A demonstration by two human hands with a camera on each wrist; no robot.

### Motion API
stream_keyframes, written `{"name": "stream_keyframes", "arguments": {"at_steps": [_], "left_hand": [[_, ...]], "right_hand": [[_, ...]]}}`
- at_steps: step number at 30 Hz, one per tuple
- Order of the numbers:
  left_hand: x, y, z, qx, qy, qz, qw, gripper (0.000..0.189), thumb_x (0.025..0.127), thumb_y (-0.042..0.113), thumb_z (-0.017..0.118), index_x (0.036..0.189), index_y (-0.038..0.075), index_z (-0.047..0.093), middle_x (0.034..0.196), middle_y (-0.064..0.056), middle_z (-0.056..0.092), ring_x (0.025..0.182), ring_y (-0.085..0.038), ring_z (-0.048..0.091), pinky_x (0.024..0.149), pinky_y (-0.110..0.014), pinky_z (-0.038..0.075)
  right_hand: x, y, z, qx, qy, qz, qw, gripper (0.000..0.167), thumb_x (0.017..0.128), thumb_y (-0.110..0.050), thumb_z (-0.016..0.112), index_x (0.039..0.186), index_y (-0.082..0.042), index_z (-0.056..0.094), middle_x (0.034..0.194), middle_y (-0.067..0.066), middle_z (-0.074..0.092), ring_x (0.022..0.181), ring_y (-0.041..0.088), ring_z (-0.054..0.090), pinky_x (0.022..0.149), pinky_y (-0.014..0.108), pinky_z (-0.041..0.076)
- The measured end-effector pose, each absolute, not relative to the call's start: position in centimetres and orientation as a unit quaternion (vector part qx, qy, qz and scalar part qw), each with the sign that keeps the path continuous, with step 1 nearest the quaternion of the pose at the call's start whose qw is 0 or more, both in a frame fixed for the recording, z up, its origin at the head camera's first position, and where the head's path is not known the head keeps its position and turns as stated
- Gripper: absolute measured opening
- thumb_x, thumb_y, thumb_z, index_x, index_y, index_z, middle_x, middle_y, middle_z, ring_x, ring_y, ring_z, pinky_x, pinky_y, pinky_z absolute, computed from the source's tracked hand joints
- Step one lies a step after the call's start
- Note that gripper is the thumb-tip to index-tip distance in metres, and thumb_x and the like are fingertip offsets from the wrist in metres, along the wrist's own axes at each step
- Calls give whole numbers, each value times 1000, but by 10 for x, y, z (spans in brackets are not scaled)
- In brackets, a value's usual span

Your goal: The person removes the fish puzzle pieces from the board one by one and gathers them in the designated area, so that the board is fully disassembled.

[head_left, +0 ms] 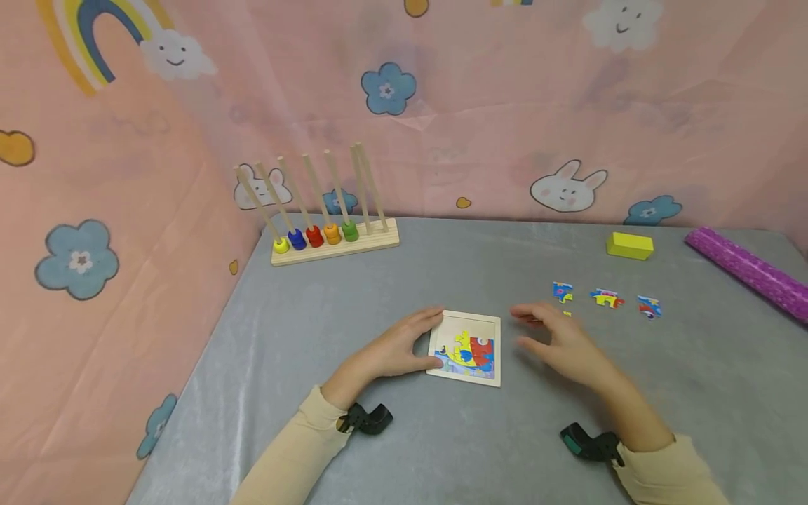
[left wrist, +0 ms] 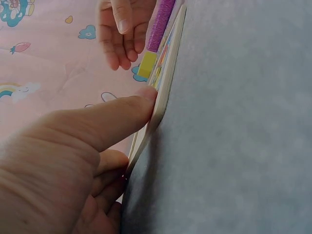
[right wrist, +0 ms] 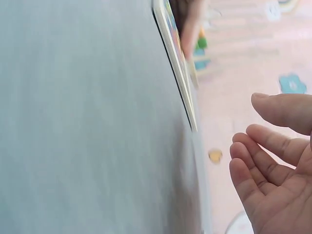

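My left hand [head_left: 404, 345] grips the left side of a square wooden puzzle board [head_left: 496, 352], with the thumb [left wrist: 122, 117] on its near corner and the fingers toward its far corner. Inside the frame, a partly assembled picture [head_left: 481, 351] in red, yellow and blue fills the lower right; bare wood shows above it. Just right of the board, apart from it, my right hand [head_left: 562, 344] hovers with relaxed fingers and holds nothing. Past that hand lie three loose puzzle pieces [head_left: 607, 298], and a small yellow bit [head_left: 567, 313] peeks out from behind the hand.
A wooden peg stand [head_left: 334, 249] with coloured rings is at the back left of the grey table [head_left: 284, 315]. At the back right are a yellow block [head_left: 630, 245] and a purple glittery roll [head_left: 751, 273]. A pink patterned cloth [head_left: 480, 140] hangs behind.
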State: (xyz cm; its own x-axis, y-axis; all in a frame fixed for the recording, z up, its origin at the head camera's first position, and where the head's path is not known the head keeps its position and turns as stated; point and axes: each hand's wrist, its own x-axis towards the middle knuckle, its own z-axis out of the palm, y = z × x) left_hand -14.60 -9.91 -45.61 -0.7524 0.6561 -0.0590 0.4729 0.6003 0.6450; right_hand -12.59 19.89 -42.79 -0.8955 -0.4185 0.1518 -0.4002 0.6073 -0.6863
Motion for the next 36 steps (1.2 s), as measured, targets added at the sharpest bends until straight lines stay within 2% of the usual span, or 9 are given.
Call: {"name": "stream_keyframes", "arguments": {"at_steps": [3,6,15,23,36], "left_hand": [[-145,-101,-457,313,882,318,148,79,84,31,71,147,3,33,157,-4,25,144,-21,22,116,-40,25],[-144,-104,-457,308,884,321,145,78,84,32,71,146,3,33,157,-4,26,144,-21,22,115,-41,26],[-141,-107,-457,301,886,324,141,78,85,34,71,147,5,34,156,-3,26,144,-21,23,115,-43,26],[-140,-105,-456,305,884,325,140,77,85,34,70,147,5,34,156,-4,26,144,-23,23,114,-45,27],[-142,-98,-457,313,883,320,140,78,85,35,71,147,5,34,156,-3,26,144,-23,24,114,-45,27]], "right_hand": [[-126,183,-427,-235,892,-383,45,41,86,-10,69,124,-1,56,119,11,60,108,28,58,92,42,49],[-128,167,-426,-252,887,-383,62,42,85,-11,70,124,-1,56,119,12,60,108,27,58,92,46,49],[-128,136,-430,-266,890,-359,87,47,84,-16,71,124,0,56,118,11,60,102,24,58,89,43,50],[-123,121,-438,-224,910,-336,89,47,80,-12,73,123,0,58,112,10,56,94,19,53,83,37,47],[-116,121,-438,-171,923,-335,87,43,80,-9,73,120,-1,58,115,15,53,97,24,52,89,44,48]]}}
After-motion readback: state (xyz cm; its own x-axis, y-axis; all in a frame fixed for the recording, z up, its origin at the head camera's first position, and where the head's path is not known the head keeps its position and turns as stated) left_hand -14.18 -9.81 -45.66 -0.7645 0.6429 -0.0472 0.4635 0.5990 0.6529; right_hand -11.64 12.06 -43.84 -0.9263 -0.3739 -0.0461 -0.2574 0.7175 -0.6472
